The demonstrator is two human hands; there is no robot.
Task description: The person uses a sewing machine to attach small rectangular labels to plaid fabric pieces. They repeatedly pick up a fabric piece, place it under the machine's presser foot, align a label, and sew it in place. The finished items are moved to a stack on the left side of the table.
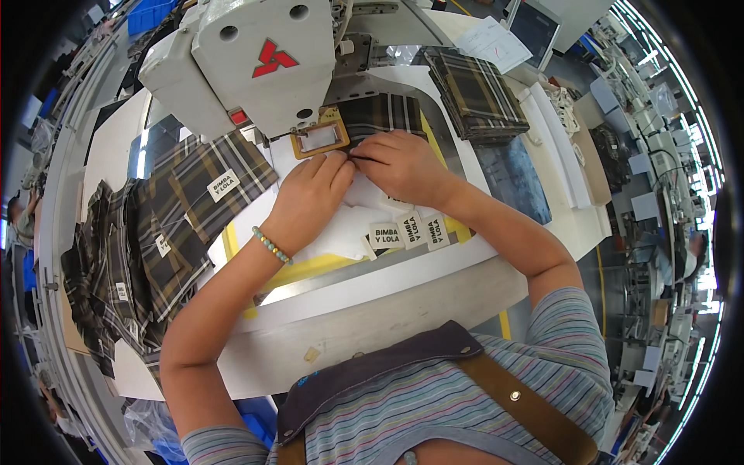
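My left hand, with a beaded bracelet at the wrist, and my right hand meet in front of the sewing machine head. Both have fingers pinched together, tip to tip. A dark sliver shows at the right fingertips; whether it is cloth or a small tool, I cannot make out. Just beyond them lies a dark plaid fabric piece, its near edge hidden by my right hand. Left of it, beside my fingers, is the machine's brass-coloured clamp frame. Several small white labels lie nearer, below my right hand.
Plaid pieces bearing white labels spread over the left side and hang in folds. A folded plaid stack sits at the back right, near a paper sheet and a screen. The pale table edge runs before me.
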